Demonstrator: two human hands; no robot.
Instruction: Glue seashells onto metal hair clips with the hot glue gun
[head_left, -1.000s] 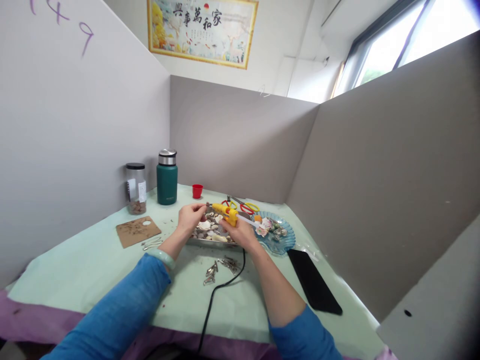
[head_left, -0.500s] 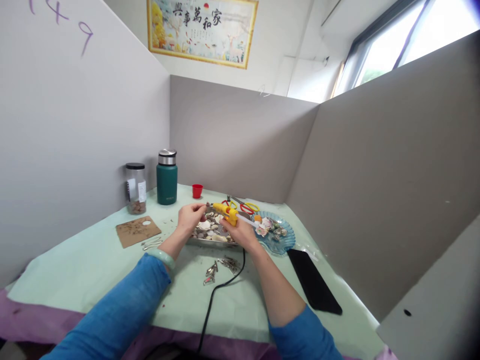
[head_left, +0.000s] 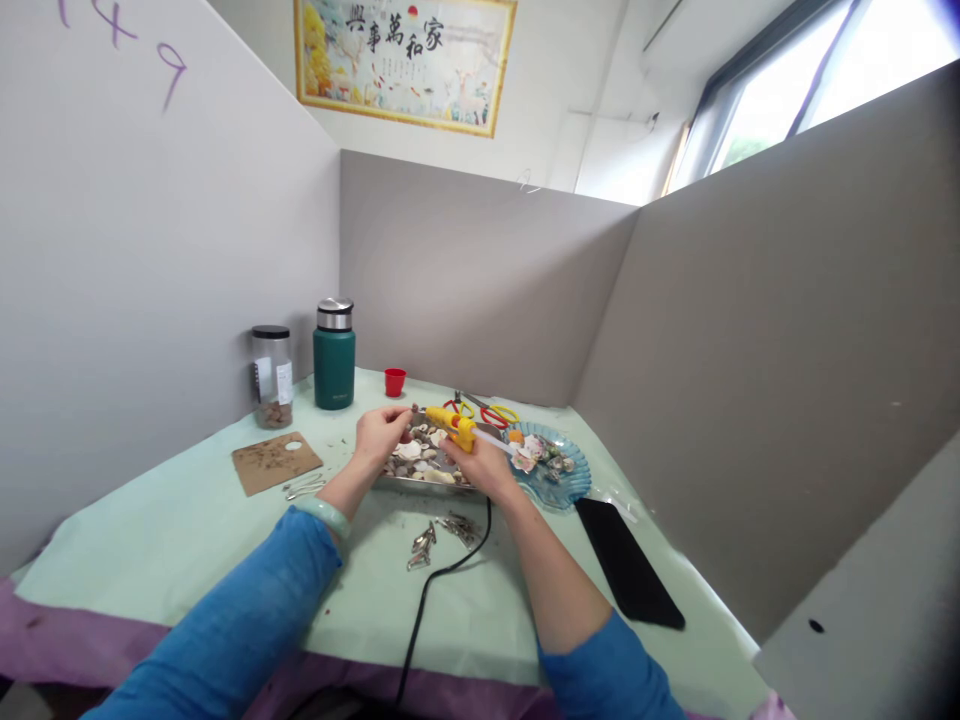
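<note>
My right hand (head_left: 482, 466) is wrapped round a yellow glue gun (head_left: 451, 424), with a clear glue stick (head_left: 491, 439) at its back end and its nozzle pointing left. Close to the nozzle, my left hand (head_left: 382, 433) pinches a small brown piece (head_left: 415, 408), too small to make out well. Both hands are above a metal tray (head_left: 427, 487) of shells and small stones. From the gun's side a black cord (head_left: 424, 592) runs down over the table's front edge.
A blue plate (head_left: 576, 487) with shells and scissors (head_left: 499, 414) lie right of the tray. A black phone-like slab (head_left: 630, 565) is further right. Metal clips (head_left: 422, 546) lie in front. Left stand a green bottle (head_left: 334, 365), a jar (head_left: 272, 380), a red cup (head_left: 394, 382) and cardboard (head_left: 275, 462).
</note>
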